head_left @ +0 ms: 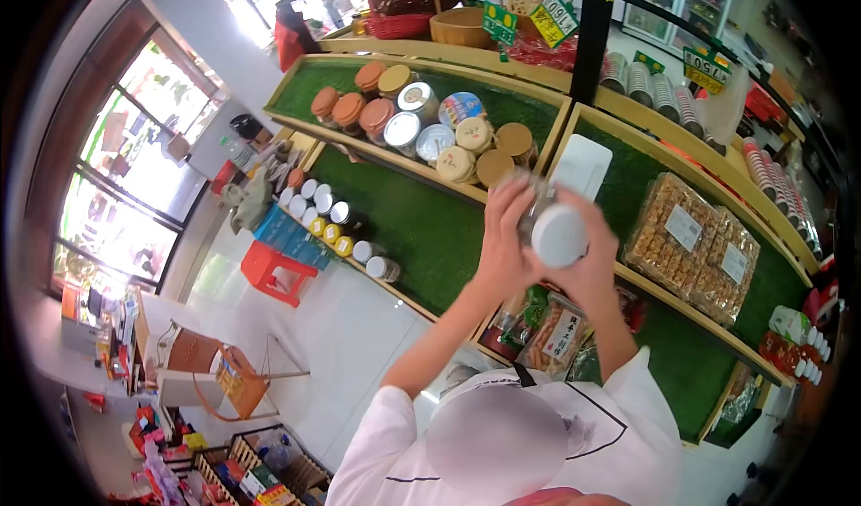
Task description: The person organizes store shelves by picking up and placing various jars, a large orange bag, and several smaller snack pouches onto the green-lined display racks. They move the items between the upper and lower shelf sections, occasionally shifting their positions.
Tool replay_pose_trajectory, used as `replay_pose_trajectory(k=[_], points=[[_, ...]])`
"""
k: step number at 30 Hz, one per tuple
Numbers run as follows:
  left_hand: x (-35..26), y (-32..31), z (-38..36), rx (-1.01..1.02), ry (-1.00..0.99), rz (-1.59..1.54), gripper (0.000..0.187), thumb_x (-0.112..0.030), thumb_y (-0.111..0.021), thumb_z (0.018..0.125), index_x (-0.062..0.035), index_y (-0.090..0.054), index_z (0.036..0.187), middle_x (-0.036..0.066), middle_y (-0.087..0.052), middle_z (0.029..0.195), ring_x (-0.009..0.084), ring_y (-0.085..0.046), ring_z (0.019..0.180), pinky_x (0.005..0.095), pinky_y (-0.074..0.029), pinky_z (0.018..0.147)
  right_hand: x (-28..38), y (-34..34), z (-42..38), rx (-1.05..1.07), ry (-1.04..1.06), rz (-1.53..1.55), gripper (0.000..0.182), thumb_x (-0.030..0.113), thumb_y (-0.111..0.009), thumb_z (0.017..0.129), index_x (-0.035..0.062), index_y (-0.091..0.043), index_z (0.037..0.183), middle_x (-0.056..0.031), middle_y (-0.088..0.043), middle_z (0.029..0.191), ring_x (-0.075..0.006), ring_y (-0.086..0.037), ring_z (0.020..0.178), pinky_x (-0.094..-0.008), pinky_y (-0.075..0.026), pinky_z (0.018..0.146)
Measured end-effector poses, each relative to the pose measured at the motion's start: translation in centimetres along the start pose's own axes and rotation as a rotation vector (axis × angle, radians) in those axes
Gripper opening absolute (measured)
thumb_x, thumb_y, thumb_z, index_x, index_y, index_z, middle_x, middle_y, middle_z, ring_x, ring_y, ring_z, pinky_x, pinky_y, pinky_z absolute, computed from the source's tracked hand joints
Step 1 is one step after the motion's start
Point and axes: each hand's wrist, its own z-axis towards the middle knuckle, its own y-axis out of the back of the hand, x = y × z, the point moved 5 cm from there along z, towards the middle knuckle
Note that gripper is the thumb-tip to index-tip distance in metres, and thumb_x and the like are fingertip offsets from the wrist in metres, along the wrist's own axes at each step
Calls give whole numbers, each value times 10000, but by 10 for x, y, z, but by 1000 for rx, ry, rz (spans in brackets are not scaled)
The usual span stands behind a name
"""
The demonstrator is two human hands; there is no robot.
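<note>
A wooden-edged display stand (421, 228) spans the scene in tiers, its trays lined with green, turf-like matting. Glossy pale tiles cover the floor (359, 349) on the left. At the near side is a white shirt (377, 443) with thin dark lines. On the right lie bulky, roughly rectangular snack packs (689, 241), their lumpy brown contents showing through clear, shiny wrap under white labels. The red stool (273, 268) at left looks like smooth moulded plastic. The held jar (558, 235) has a smooth, round white lid and a see-through body, blurred and partly hidden by the fingers.

Around it, a cluster of lidded jars (408, 120) stands to the far left, with orange, tan, white and silvery tops. A row of smaller jars (332, 223) lines the left end of the lower tray. A black upright post (592, 39) rises on the far side, right of the woven baskets (462, 23). A pale, round-cornered flat object (583, 167) lies just beyond the hands, and a labelled snack bag (556, 337) sits on the near side, between the forearms.

Both arms reach from the near side over the stand. The left hand (507, 237) grasps the jar from the left, fingers bent and pointing away; the right hand (592, 250) curls around its right side. The lid faces up towards the camera.
</note>
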Motion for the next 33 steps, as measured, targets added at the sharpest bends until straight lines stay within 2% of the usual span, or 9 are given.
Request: replay_pose_trajectory(k=[4, 7, 9, 14, 17, 18, 24, 31, 33], points=[[32, -15, 87, 220, -33, -197, 799, -45, -662, 711, -1, -297, 1420, 242, -351, 1442, 430, -355, 1350, 440, -298, 1144, -24, 5, 77, -64, 52, -190, 707, 157, -871, 624, 63, -546, 1245, -172, -604, 1224, -354, -619, 1088, -404, -520, 905], [82, -29, 122, 391, 98, -265, 822, -30, -643, 731, -33, -261, 1458, 246, -499, 1303, 429, -436, 1276, 462, -325, 1113, -67, -5, 124, 25, 78, -252, 701, 165, -864, 634, 66, -538, 1246, -179, -593, 1223, -376, -610, 1077, -413, -517, 901], [122, -35, 129, 433, 144, -234, 682, -58, -565, 803, -43, -331, 1443, 261, -579, 1208, 442, -528, 1155, 469, -374, 1048, -96, -16, 142, 80, 103, -289, 703, 170, -861, 638, 66, -533, 1251, -181, -593, 1217, -380, -605, 1082, -418, -513, 907], [183, -46, 129, 301, 387, -251, 461, -152, -486, 915, -10, -466, 1354, 287, -609, 1169, 452, -579, 1056, 474, -399, 998, -151, -56, 168, 179, 83, -346, 729, 204, -865, 637, 48, -527, 1263, -193, -607, 1209, -383, -600, 1093, -427, -509, 916], [190, -49, 123, 196, 349, -119, 418, -223, -484, 960, 11, -500, 1306, 279, -644, 1075, 451, -579, 1041, 479, -406, 976, -169, -78, 174, 251, 35, -376, 725, 281, -846, 646, 33, -537, 1253, -204, -613, 1205, -380, -610, 1077, -432, -511, 892], [192, -48, 119, 159, 273, -58, 399, -288, -457, 1006, -10, -499, 1290, 278, -618, 1133, 452, -561, 1073, 475, -416, 969, -173, -82, 175, 283, -2, -359, 724, 299, -840, 647, 39, -542, 1253, -205, -615, 1202, -379, -610, 1076, -435, -509, 892], [225, -60, 100, 389, 379, 450, 310, -251, -444, 1000, -24, -541, 1188, 236, -641, 1041, 408, -575, 1041, 494, -390, 970, -191, -105, 171, 427, -12, -329, 670, 341, -794, 697, 86, -555, 1270, -197, -614, 1176, -385, -595, 1094, -444, -499, 904], [213, -54, 97, 180, 255, 350, 328, -213, -474, 974, -20, -531, 1234, 232, -631, 1106, 399, -558, 1080, 475, -391, 989, -201, -103, 154, 524, 11, -281, 728, 275, -725, 790, 136, -408, 1430, -208, -511, 1296, -401, -567, 1127, -450, -483, 953], [202, -47, 96, 111, 176, 315, 345, -183, -496, 959, -18, -520, 1261, 235, -619, 1136, 404, -545, 1103, 475, -392, 994, -203, -99, 148, 576, -33, -272, 819, 265, -731, 804, 163, -308, 1498, -261, -395, 1418, -441, -484, 1237, -446, -427, 1039]])
